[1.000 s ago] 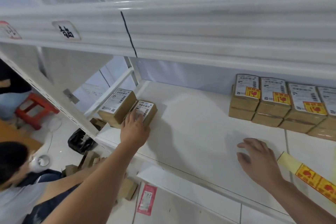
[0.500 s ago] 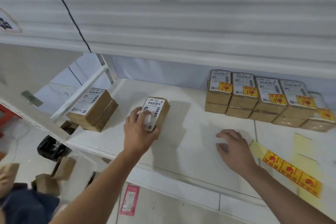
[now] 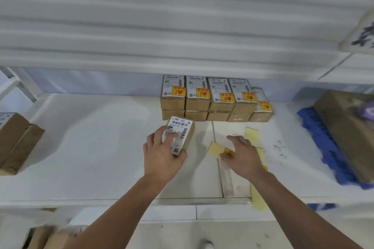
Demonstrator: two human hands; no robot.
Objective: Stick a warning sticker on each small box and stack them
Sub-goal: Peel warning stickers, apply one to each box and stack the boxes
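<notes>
At nine o'clock of the view, two unstickered boxes (image 3: 14, 139) wait on the white shelf (image 3: 91, 147), well apart from the work. Nothing threatens them there.

Just left of centre, the left hand (image 3: 162, 154) grips the small box (image 3: 182, 133), its fingers curled over the printed label and the thumb hooked round the near end. The box sits tilted, its far end towards one o'clock and close to the foot of the stack. The fingers cover much of the label face. If they do not shift, the sticker may land crooked, or over the barcode.

At twelve o'clock stands the stack (image 3: 214, 97), two layers against the back wall, each top box showing its yellow and red mark. The fifth column, at the stack's three o'clock end, looks skewed. A box pushed carelessly against it could nudge it further.

Right of centre, the right hand (image 3: 243, 156) lies palm down on the sticker strip (image 3: 215, 147), fingers loosely spread. Thumb and forefinger meet at a warning sticker (image 3: 228, 150), but I cannot tell whether they pinch it or only press. The strip is loose on the shelf, so peeling one-handed may drag it along, or the sticker may fold onto itself.

At three o'clock, a blue mat (image 3: 323, 147) lies under a brown package (image 3: 348, 127), and neither seems in the way.
</notes>
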